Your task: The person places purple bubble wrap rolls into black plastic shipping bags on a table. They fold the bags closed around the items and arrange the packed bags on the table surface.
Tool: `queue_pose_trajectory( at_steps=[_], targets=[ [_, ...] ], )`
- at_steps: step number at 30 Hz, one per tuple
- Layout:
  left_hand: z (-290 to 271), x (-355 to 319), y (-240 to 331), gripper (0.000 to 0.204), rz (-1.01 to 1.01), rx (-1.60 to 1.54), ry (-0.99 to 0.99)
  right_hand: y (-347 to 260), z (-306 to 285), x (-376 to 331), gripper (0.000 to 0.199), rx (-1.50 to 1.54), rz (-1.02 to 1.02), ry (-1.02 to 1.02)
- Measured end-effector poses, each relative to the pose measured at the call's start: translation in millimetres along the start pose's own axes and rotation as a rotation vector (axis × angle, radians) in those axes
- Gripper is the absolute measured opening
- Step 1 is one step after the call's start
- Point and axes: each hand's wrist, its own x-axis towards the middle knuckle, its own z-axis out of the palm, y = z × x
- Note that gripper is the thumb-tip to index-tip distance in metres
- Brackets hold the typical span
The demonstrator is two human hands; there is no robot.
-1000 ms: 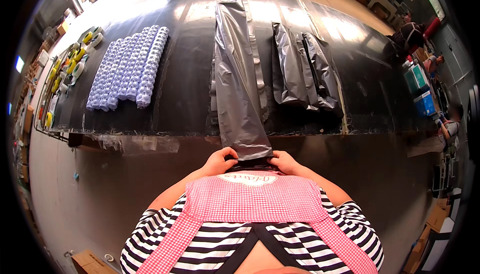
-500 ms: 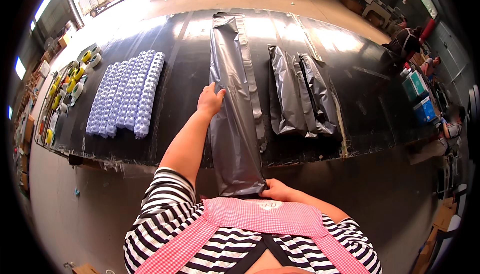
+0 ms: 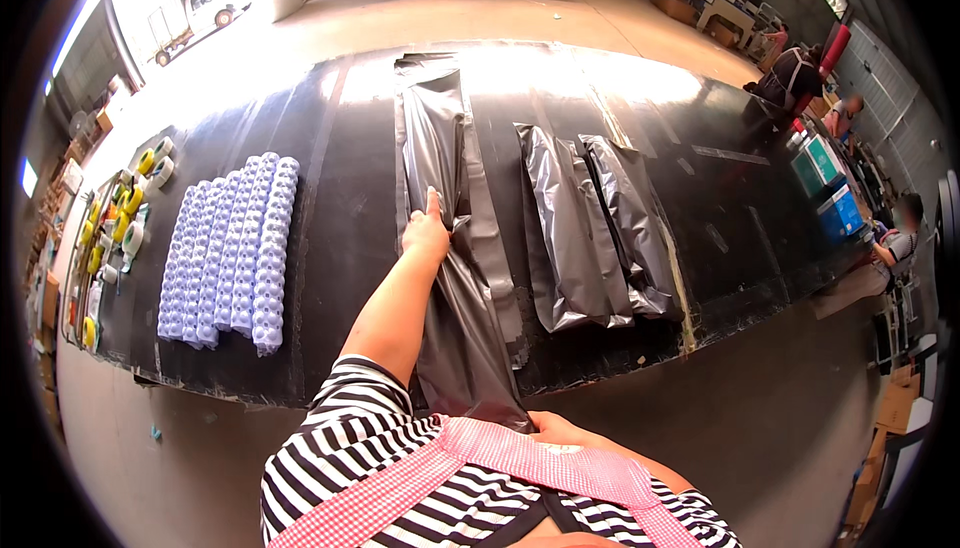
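A long stack of shiny grey plastic bags (image 3: 430,118) lies lengthwise across the black table, its near end hanging over the front edge toward my body. My left hand (image 3: 428,233) is on the top bag about midway along, one finger stretched forward, and the film bunches beside its fingers. Down at my apron, my right hand (image 3: 550,428) is closed at the near corner of the bag; the apron partly hides its fingers. Folded grey plastic bags (image 3: 575,238) lie in two piles to the right. On the left are rolls of pale blue bubble wrap (image 3: 230,253), side by side.
Rolls of tape (image 3: 130,198) crowd a rack along the table's left edge. Teal and blue boxes (image 3: 838,210) stand at its right end, near a seated person (image 3: 900,243). Other people work farther back on the right. The black table (image 3: 350,198) has tape strips on it.
My left hand has pressed inward on the top bag, which is now creased and gathered there. My right hand stays at the near end. The view has shifted.
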Motion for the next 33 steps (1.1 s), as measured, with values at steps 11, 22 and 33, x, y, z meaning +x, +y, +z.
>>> queue_pose_trajectory(
  at_steps=[11,22,33],
  targets=[
    [-6.8,-61.1,-10.3,0.086,0.302,0.067,0.187,19.1,7.2,11.5,0.033,-0.166,-0.187,0.26],
    [88.0,-324.2,-145.8,0.07,0.135,-0.725,0.243,49.9,5.4,0.0,0.027,-0.365,-0.252,0.261],
    [111.2,-379.3,-146.2,0.026,-0.268,-1.496,-0.558,54.9,17.8,-34.6,0.01,0.372,-0.196,0.239]
  ],
)
